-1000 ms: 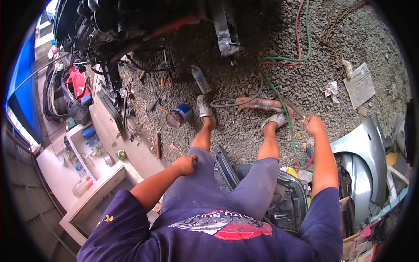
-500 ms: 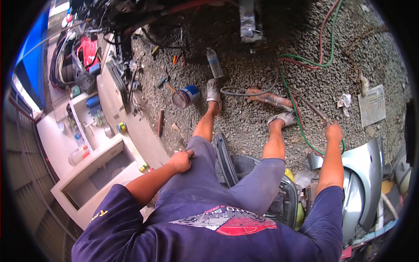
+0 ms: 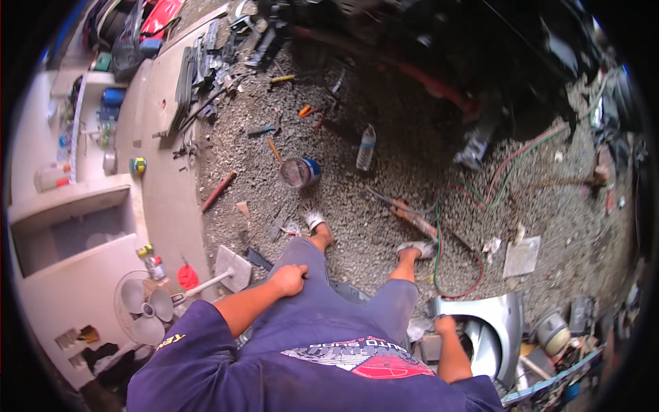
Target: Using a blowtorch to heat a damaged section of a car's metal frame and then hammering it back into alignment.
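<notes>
My left hand (image 3: 288,279) rests closed on my left thigh, fingers curled under; whatever they grip, if anything, is hidden. Close to my right side, my right hand (image 3: 445,324) looks curled beside a silver car fender (image 3: 509,319). Its small, soft outline hides what is in the fingers. Ahead of my right foot, a rusty, worn cylinder (image 3: 414,218) lies on the gravel. A green and red hose (image 3: 439,264) loops beside it. Beyond my left foot are a blue-sided can (image 3: 302,172) and a clear plastic bottle (image 3: 366,147).
A dark vehicle underside (image 3: 412,62) overhangs the far side. Scattered tools include an orange-handled one (image 3: 305,110) and a reddish bar (image 3: 219,191). A standing fan (image 3: 143,307) and a pale concrete counter (image 3: 82,250) are at left. A flat sheet (image 3: 522,257) lies right.
My view has shifted, and my feet appear lower in it. My right hand has drawn back from the metal rod it held over the gravel to beside the fender. My left hand stays on my thigh.
</notes>
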Available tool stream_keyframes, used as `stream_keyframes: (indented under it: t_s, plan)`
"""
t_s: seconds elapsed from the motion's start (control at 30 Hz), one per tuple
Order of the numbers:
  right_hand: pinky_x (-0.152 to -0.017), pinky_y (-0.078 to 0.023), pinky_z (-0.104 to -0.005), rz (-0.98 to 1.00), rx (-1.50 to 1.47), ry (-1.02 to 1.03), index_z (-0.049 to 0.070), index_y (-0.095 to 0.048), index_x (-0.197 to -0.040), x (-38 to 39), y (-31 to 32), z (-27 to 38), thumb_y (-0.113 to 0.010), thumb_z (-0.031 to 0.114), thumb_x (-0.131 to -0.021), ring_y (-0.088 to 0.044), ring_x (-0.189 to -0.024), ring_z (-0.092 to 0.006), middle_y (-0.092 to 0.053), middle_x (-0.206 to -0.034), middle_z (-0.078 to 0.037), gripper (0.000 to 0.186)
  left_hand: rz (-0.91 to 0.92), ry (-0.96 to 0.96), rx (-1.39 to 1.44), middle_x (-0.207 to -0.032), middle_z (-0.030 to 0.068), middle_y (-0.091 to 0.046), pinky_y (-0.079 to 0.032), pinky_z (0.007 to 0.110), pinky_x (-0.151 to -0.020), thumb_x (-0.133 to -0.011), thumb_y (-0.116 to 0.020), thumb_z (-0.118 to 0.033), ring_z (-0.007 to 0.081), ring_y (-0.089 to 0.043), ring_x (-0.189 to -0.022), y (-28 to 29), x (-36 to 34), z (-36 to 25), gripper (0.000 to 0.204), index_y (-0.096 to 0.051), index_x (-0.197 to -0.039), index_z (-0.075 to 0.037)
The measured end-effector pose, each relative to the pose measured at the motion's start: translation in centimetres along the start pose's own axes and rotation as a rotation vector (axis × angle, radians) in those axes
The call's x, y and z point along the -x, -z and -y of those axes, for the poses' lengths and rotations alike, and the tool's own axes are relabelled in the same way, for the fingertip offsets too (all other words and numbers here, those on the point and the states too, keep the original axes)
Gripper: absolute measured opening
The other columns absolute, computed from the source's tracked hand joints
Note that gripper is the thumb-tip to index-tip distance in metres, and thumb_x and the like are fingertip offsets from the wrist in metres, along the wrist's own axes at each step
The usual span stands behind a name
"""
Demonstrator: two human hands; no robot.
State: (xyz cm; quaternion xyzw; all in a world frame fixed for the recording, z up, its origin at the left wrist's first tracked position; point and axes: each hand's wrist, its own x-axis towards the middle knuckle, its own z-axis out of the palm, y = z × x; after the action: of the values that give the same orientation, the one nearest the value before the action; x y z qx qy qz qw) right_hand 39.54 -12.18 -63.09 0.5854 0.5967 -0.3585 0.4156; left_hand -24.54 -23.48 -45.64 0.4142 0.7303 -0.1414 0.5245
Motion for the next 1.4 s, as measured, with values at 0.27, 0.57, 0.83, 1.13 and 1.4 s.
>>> stream_keyframes:
  t_s: [0.27,0.57,0.83,1.13,1.4]
  plan:
    - [-0.104,-0.052,-0.0483,0.008,0.010,0.047,-0.005,-0.066,-0.125,14.7,8.4,33.6,-0.066,0.020,-0.085,-0.066,-0.119,-0.0468,-0.067,-0.126,-0.034,0.046,-0.317,0.058,0.346,-0.107,0.0223,-0.073,-0.056,0.049,-0.094,-0.084,-0.059,-0.009,0.0398,-0.070,-0.104,9.7,4.6,25.8,0.029,-0.080,-0.103,-0.016]
    - [-0.104,-0.051,-0.0463,-0.358,-0.470,0.599,0.006,-0.055,-0.144,25.0,28.7,78.4,-0.071,0.031,-0.094,-0.067,-0.117,-0.0427,-0.070,-0.125,-0.026,0.058,-0.425,0.335,0.353,-0.099,0.0225,-0.074,-0.057,0.047,-0.093,-0.074,-0.069,-0.011,0.0400,-0.070,-0.103,21.5,10.7,50.1,0.024,-0.081,-0.095,-0.011]
    - [-0.121,-0.033,-0.0583,-0.064,0.154,0.630,0.012,-0.037,-0.159,18.6,28.9,105.6,-0.072,0.047,-0.091,-0.032,-0.151,-0.0474,-0.035,-0.164,-0.025,0.084,-0.508,0.360,0.361,-0.098,0.0241,-0.073,-0.056,0.048,-0.087,-0.072,-0.076,-0.010,0.0421,-0.070,-0.098,45.7,4.5,59.4,0.013,-0.073,-0.083,-0.007]
    - [-0.115,-0.031,-0.0745,0.178,0.471,0.403,0.020,-0.023,-0.167,7.8,37.6,132.3,-0.070,0.051,-0.092,-0.019,-0.156,-0.0531,-0.011,-0.173,-0.024,0.094,-0.287,0.512,0.317,-0.107,0.0250,-0.074,-0.056,0.048,-0.093,-0.076,-0.080,-0.023,0.0406,-0.072,-0.101,66.5,-11.1,77.8,0.032,-0.078,-0.102,-0.005]
    - [-0.115,-0.039,-0.0626,0.002,0.413,0.360,0.009,-0.039,-0.155,-5.7,32.2,142.3,-0.072,0.036,-0.091,-0.033,-0.149,-0.0497,-0.033,-0.160,-0.028,0.076,-0.195,0.434,0.222,-0.116,0.0253,-0.073,-0.056,0.046,-0.097,-0.077,-0.084,-0.026,0.0393,-0.071,-0.110,78.3,-34.4,95.1,0.041,-0.079,-0.114,-0.009]
